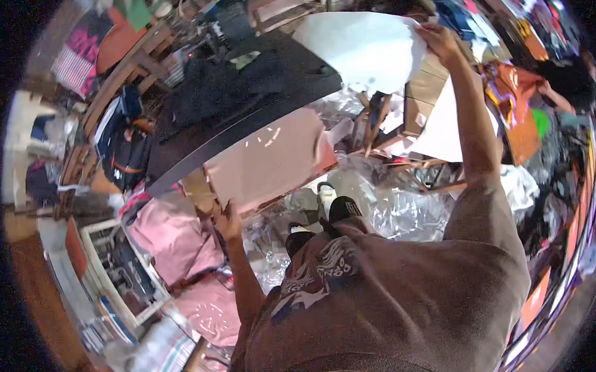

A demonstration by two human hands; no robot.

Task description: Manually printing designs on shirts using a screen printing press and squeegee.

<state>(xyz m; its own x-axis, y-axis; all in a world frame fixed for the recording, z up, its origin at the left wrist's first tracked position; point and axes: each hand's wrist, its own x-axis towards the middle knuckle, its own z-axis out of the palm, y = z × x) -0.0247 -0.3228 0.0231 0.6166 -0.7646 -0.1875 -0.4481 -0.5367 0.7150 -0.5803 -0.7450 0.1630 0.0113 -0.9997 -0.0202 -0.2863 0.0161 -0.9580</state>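
Observation:
My right hand (439, 42) is stretched far out to the upper right, its fingers closed on the corner of a large white sheet (365, 49). That sheet reaches left to the end of a black table (243, 125). Lower and to the left, my left hand (228, 221) is at the near left corner of a flat pink fabric piece (264, 167) with a small pale print. Its fingers look closed on that corner, partly hidden. The pink piece lies below the table's near edge. Dark cloth (229, 83) is heaped on the tabletop.
Pink fabric bundles (175, 236) are piled to my left, beside a white-framed crate (120, 271). Crumpled clear plastic (397, 209) covers the floor around my feet. A wooden frame (374, 121) and cardboard (419, 96) stand right of the table. Another person's arm (557, 98) shows at far right.

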